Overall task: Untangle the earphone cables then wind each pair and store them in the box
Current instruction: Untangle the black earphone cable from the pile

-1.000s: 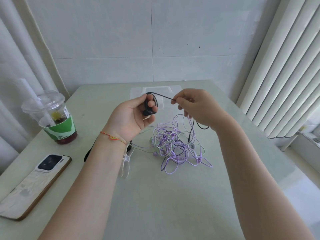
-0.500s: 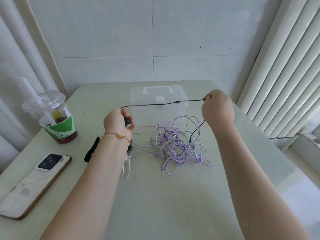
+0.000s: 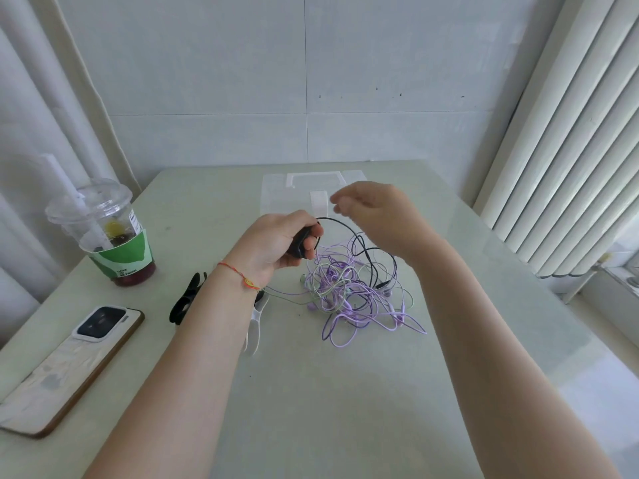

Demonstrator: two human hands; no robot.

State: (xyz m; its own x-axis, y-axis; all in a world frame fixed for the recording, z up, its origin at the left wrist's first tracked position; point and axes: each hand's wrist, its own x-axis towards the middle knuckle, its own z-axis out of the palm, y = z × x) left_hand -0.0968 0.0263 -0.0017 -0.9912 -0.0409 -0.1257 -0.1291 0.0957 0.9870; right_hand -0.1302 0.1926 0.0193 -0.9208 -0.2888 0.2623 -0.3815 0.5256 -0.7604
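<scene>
Winding of the black earphone cable in progress above the table. Left hand curls its fingers round a small dark coil of wound cable, serving as the spool; a free length arcs from it, thin and springy, down into the tangle. Right hand hovers just beyond, fingers loosely bent; blur hides whether it pinches the strand, so its grip cannot be told. Purple and pale green earphone cables lie knotted on the table below both hands, glossy, slender, looping freely, probably left until the black pair is finished. Clear plastic box, lid closed with a white latch, stands behind the hands awaiting the coils. Drink cup and phone lie to the left, well apart.
</scene>
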